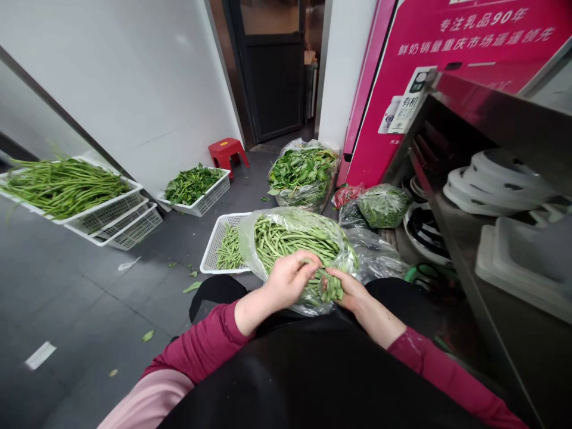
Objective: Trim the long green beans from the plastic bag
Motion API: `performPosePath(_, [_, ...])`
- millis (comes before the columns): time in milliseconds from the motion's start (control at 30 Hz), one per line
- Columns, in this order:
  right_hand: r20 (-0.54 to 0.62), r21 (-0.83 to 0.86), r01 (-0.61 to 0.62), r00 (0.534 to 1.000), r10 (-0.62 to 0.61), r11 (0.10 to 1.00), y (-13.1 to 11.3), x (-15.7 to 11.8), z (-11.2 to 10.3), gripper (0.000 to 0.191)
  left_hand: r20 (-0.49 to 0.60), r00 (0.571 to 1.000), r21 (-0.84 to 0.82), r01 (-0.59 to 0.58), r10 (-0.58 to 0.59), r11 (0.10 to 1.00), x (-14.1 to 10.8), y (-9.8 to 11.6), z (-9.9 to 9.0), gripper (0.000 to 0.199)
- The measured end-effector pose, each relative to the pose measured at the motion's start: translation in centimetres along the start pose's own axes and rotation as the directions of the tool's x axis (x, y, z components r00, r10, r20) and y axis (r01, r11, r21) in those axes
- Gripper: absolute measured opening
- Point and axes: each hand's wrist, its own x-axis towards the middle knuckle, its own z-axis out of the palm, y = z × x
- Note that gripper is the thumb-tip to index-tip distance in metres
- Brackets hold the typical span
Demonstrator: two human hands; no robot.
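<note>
A clear plastic bag (250,241) full of long green beans (295,235) lies open in front of my knees. Over its near edge, my left hand (292,277) pinches the end of a green bean, fingers closed. My right hand (351,289) is just beside it, curled round a small bunch of short bean pieces (331,287). Behind the bag's left side, a white basket (212,247) contains short bean pieces (229,247).
Stacked white baskets of long green stalks (67,185) stand at the left. Farther back are a basket of leafy greens (190,185), a red stool (227,152) and bagged greens (304,170). A metal shelf (473,268) borders the right side.
</note>
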Motion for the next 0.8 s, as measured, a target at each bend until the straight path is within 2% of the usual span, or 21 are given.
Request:
performPosePath(100, [0.213,-0.046,-0.083,0.973,0.091,0.995,0.0,-0.8,0.5,0.013,0.100,0.976,-0.289,0.212,-0.191,0.934,0.7,-1.7,0.1,0.032])
performPosePath(200, [0.327,-0.081,-0.094,0.938,0.115,0.992,0.3,-1.6,1.4,0.020,0.172,0.958,-0.478,0.285,-0.230,0.831,1.2,-4.1,0.3,0.032])
performPosePath(300, [0.351,-0.099,-0.105,0.927,0.133,0.990,0.5,-1.9,1.6,0.018,0.161,0.960,-0.537,0.279,-0.228,0.796,0.8,-5.4,0.6,0.032])
performPosePath(400, [0.354,-0.150,-0.149,0.915,0.194,0.977,1.0,-2.3,1.5,0.013,0.130,0.948,-0.529,0.314,-0.290,0.789,0.1,-5.8,0.6,0.039])
performPosePath(500, [0.295,-0.161,-0.178,0.930,0.219,0.971,1.6,-2.5,1.7,0.008,-0.016,0.939,-0.543,0.281,-0.344,0.791,-0.2,-6.2,0.4,0.041])
performPosePath(567, [0.210,-0.151,-0.203,0.950,0.232,0.967,1.7,-2.4,2.0,0.005,-0.130,0.933,-0.474,0.239,-0.336,0.847,-0.4,-6.3,0.1,0.040])
performPosePath(633, [0.148,-0.182,-0.166,0.970,0.194,0.969,1.5,-2.0,2.2,0.007,-0.233,0.937,-0.320,0.179,-0.261,0.930,-0.9,-5.8,-0.2,0.036])
performPosePath(700, [0.101,-0.251,-0.091,0.988,0.120,0.964,0.8,-1.6,1.8,0.010,-0.285,0.958,-0.007,0.040,-0.041,0.999,-1.9,-4.8,-0.2,0.027])
performPosePath(767, [0.093,-0.345,-0.003,0.995,0.038,0.939,-0.2,-1.3,0.5,0.014,-0.180,0.966,0.284,-0.128,0.184,0.950,-3.1,-3.4,0.2,0.023])
performPosePath(800, [0.101,-0.380,0.035,0.995,0.003,0.924,-0.8,-1.1,-0.3,0.021,-0.100,0.963,0.368,-0.197,0.249,0.909,-3.6,-2.9,0.5,0.022])
